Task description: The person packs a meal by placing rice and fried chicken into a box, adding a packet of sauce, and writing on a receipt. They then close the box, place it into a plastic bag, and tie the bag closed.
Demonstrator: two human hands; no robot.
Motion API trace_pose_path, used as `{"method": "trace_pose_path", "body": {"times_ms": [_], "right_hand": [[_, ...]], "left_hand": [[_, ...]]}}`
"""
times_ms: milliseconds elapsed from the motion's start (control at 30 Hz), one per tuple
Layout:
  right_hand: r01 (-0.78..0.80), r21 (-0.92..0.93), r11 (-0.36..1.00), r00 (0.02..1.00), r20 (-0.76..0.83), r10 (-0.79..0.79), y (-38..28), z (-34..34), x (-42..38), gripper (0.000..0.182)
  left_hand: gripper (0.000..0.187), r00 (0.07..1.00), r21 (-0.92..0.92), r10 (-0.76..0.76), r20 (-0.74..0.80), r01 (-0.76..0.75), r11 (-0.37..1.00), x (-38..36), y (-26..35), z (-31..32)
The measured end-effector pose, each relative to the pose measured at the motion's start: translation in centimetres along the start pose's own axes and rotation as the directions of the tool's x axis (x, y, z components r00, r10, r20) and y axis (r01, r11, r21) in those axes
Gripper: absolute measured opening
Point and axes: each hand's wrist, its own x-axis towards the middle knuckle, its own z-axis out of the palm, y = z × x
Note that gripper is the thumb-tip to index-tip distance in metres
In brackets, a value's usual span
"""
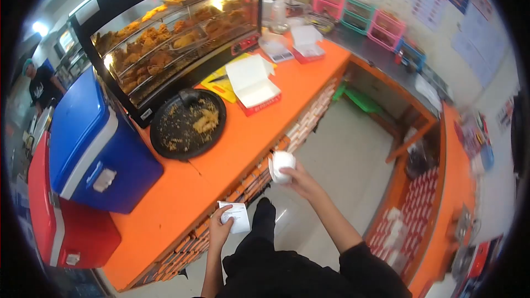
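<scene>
My right hand (295, 179) holds a small white container (281, 165) just off the front edge of the orange counter (243, 143). My left hand (219, 229) grips a white paper slip (236, 216) lower down, also at the counter's edge. On the counter lie a round black tray (168, 124) with fried crumbs and an open white food box (253, 84) with a red base. Behind them stands a glass warming case (176, 38) filled with fried food.
A blue cooler (94, 143) sits on a red cooler (61, 226) at the left. More open boxes (298, 44) lie farther along the counter. Coloured baskets (364, 16) line the back. Stacks of red boxes (414, 204) fill shelves at right. A person (41, 85) stands far left.
</scene>
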Motion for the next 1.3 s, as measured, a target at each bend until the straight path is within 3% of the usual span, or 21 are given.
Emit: {"method": "trace_pose_path", "body": {"times_ms": [67,133,200,267,333,367,400,500,567,633,667,733,800,867,967,1067,1133,1167,1200,1267,1300], "right_hand": [[0.058,-0.290,0.955,0.998,-0.010,-0.064,-3.6,0.4,10.3,0.063],[0.258,-0.555,0.791,0.951,0.001,-0.310,-5.9,0.3,20.4,0.069],[0.148,-0.869,0.472,0.913,-0.064,-0.403,-8.7,0.9,27.3,0.080],[0.218,-0.958,0.188,0.812,0.071,-0.579,-7.9,-0.5,33.8,0.081],[-0.057,-0.993,0.105,0.960,-0.083,-0.266,-5.2,-1.9,38.9,0.094],[0.016,-0.998,-0.053,0.978,0.026,-0.205,-3.8,-3.4,40.7,0.097],[0.081,-0.997,-0.013,0.994,0.082,-0.076,-4.2,-4.0,40.1,0.096],[0.135,-0.991,0.001,0.989,0.134,-0.058,-3.6,-5.3,39.1,0.099],[0.261,-0.963,-0.064,0.962,0.266,-0.067,-6.4,-5.7,38.3,0.101],[0.732,-0.677,-0.078,0.650,0.659,0.378,-9.4,-6.6,37.5,0.091],[0.778,-0.626,-0.062,0.594,0.698,0.400,-9.1,-7.7,37.9,0.091],[0.861,-0.444,-0.246,0.505,0.801,0.321,-7.1,-10.5,39.3,0.065],[0.728,-0.637,0.254,0.575,0.769,0.279,-6.8,-13.4,41.3,0.041],[0.864,-0.499,-0.061,0.496,0.825,0.270,-9.8,-17.7,42.6,0.037],[0.849,-0.517,-0.103,0.527,0.839,0.133,-13.7,-23.3,44.5,0.045],[0.775,-0.621,-0.118,0.628,0.778,0.032,-16.9,-26.0,46.0,0.055],[0.764,-0.644,-0.037,0.644,0.760,0.091,-19.1,-26.6,46.8,0.055],[0.727,-0.686,0.011,0.681,0.723,0.114,-20.1,-26.7,47.1,0.054],[0.739,-0.673,0.023,0.665,0.735,0.135,-21.0,-26.6,47.1,0.054],[0.730,-0.683,0.025,0.671,0.722,0.169,-22.6,-25.9,47.4,0.045],[0.736,-0.676,0.027,0.663,0.728,0.176,-23.0,-25.4,47.3,0.045]], "left_hand": [[0.036,0.999,0.043,0.024,-0.045,-0.022,0.999,5.8,-0.3,0.4],[0.036,0.995,-0.009,-0.061,-0.077,0.060,0.998,11.4,1.8,1.5],[0.034,0.996,-0.003,0.015,-0.091,-0.015,1.000,16.4,3.1,2.4],[0.034,0.993,-0.090,-0.107,-0.047,0.102,0.991,19.9,4.9,3.3],[0.036,0.997,0.006,-0.006,-0.079,0.006,1.000,23.7,2.9,4.5],[0.037,0.997,0.043,0.035,-0.063,-0.033,0.999,25.4,2.9,5.4],[0.039,0.996,0.082,0.069,-0.057,-0.064,0.995,26.3,2.8,6.0],[0.040,0.988,0.111,0.121,-0.091,-0.111,0.988,29.8,-1.4,8.3],[0.036,0.986,-0.092,-0.093,-0.138,0.081,0.992,31.0,-1.0,10.4],[0.034,0.969,-0.014,-0.208,-0.136,0.208,0.978,33.0,-1.7,10.9],[0.032,0.940,0.046,-0.318,-0.121,0.325,0.945,33.3,-2.2,11.5],[0.031,0.891,0.015,-0.373,-0.258,0.390,0.921,33.2,-1.1,13.1],[0.035,0.921,0.264,-0.239,-0.306,0.323,0.909,31.9,-2.1,14.1],[0.041,0.881,0.327,-0.294,-0.370,0.420,0.847,32.3,1.4,17.3],[0.049,0.952,0.174,-0.117,-0.284,0.171,0.970,37.1,6.8,23.5],[0.048,0.952,0.037,-0.154,-0.265,0.170,0.985,41.0,7.1,28.2],[0.048,0.952,0.139,-0.146,-0.269,0.188,0.972,39.6,4.8,29.6],[0.049,0.899,0.506,-0.031,-0.437,0.274,0.818,39.1,5.2,30.9],[0.050,0.843,0.764,0.135,-0.521,0.390,0.514,38.7,5.6,32.0],[0.052,0.813,0.763,0.143,-0.565,0.450,0.464,38.6,5.1,33.4],[0.051,0.881,0.764,-0.007,-0.472,0.414,0.494,39.2,3.6,34.1]]}}
